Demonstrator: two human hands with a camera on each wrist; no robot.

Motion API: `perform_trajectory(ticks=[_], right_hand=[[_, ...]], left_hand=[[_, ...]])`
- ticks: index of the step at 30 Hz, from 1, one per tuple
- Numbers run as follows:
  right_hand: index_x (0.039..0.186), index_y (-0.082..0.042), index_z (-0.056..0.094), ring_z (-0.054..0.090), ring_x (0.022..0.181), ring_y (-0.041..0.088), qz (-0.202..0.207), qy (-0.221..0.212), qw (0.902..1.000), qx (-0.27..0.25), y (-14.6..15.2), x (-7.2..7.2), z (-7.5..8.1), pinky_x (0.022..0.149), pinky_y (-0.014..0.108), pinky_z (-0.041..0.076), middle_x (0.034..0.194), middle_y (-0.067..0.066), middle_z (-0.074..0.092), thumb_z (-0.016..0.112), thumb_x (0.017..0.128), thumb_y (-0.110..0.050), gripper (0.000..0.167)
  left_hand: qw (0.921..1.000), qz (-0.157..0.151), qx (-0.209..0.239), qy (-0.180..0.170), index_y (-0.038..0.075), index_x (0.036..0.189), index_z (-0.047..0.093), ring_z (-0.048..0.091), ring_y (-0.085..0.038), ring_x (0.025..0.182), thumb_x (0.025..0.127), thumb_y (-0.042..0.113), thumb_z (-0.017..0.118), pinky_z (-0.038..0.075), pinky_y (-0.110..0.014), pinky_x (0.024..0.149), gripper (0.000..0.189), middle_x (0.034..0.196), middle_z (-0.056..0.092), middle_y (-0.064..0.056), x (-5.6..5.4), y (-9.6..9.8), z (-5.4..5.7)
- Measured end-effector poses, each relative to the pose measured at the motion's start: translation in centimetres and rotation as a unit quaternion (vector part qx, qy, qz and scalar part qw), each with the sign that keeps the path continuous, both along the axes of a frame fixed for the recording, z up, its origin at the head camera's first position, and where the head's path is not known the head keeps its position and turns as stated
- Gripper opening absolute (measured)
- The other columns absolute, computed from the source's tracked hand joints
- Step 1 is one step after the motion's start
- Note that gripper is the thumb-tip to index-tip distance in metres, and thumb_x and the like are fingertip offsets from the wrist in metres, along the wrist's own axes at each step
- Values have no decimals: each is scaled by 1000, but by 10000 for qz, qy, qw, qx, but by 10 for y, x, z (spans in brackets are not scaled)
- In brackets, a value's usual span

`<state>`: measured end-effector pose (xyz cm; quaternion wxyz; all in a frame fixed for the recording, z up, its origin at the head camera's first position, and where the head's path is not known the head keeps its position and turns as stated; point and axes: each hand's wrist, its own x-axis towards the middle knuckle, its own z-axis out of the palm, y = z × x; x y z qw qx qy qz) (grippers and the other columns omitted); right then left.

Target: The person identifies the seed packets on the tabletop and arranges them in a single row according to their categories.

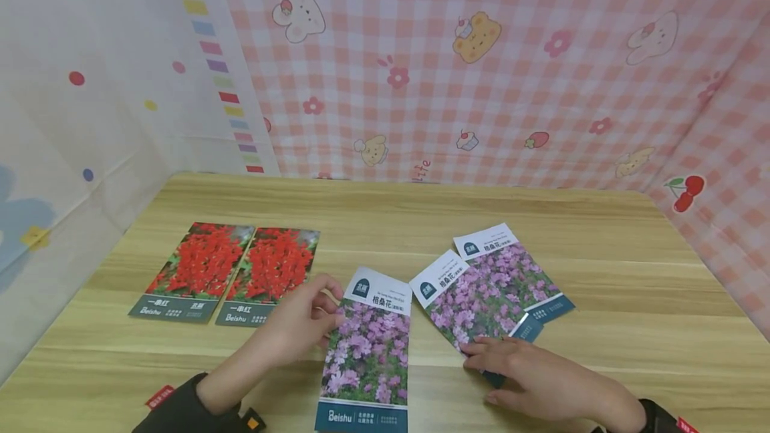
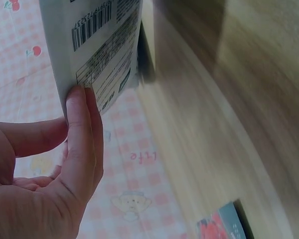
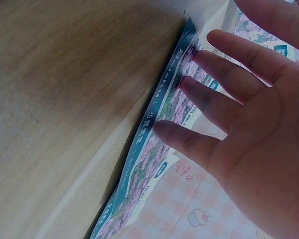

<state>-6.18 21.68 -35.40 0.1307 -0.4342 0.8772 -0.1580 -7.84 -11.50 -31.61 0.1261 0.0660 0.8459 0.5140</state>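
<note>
My left hand [image 1: 297,323] pinches the left edge of a seed packet [image 1: 368,353] printed with pink-purple flowers, between thumb and fingers. The left wrist view shows that packet's back with a barcode [image 2: 92,25], lifted off the table. To the right, the fingertips of my right hand [image 1: 535,374] rest on the lower part of a second pink-flower packet [image 1: 469,303]. Its fingers are spread and fairly straight in the right wrist view. A third pink-flower packet [image 1: 516,266] lies partly beneath the second one.
Two seed packets with red flowers, one farther left [image 1: 201,262] and one nearer [image 1: 277,262], lie side by side on the left of the wooden table [image 1: 385,219]. A pink checked cloth [image 1: 397,32] hangs behind the table, and a white cloth [image 1: 90,125] hangs at the left.
</note>
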Motion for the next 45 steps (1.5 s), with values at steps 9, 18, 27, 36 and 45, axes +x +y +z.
perform_trajectory(ticks=[9,18,27,36,45], right_hand=[[120,-14,58,49,115,30,-125,37,9999,-48,-9,-2,8,89,55,39,125,7,55,60,88,-28,34],[121,-3,56,55,108,21,-482,220,9963,-679,-31,-9,18,87,37,47,118,6,59,61,87,-15,36],[125,3,51,62,88,20,-1322,-711,9809,-1240,-44,-15,28,76,37,51,111,11,62,54,92,-22,41],[120,-1,57,59,98,21,-1267,-1188,9715,-1613,-48,-18,25,78,33,51,110,10,63,54,92,-24,36],[106,-3,62,60,84,9,-1026,-1432,9574,-2290,-53,-20,20,72,27,51,94,1,65,58,90,-21,25]], left_hand=[[9997,219,-48,-42,5,98,51,55,-17,63,83,-5,60,53,-33,53,20,81,57,-7,1,-8,6],[9996,237,154,-5,4,98,51,57,-17,65,84,-4,60,53,-33,57,18,82,58,-7,1,-6,11],[9989,62,456,-3,2,97,50,59,-18,70,85,-1,59,54,-36,62,16,81,58,-8,0,-6,12],[9962,4,874,47,0,97,48,59,-20,71,86,1,59,54,-34,63,16,83,56,-11,0,-6,15],[9949,186,992,77,-1,98,49,61,-20,74,86,3,60,54,-31,64,17,86,58,-11,-1,-1,16]])
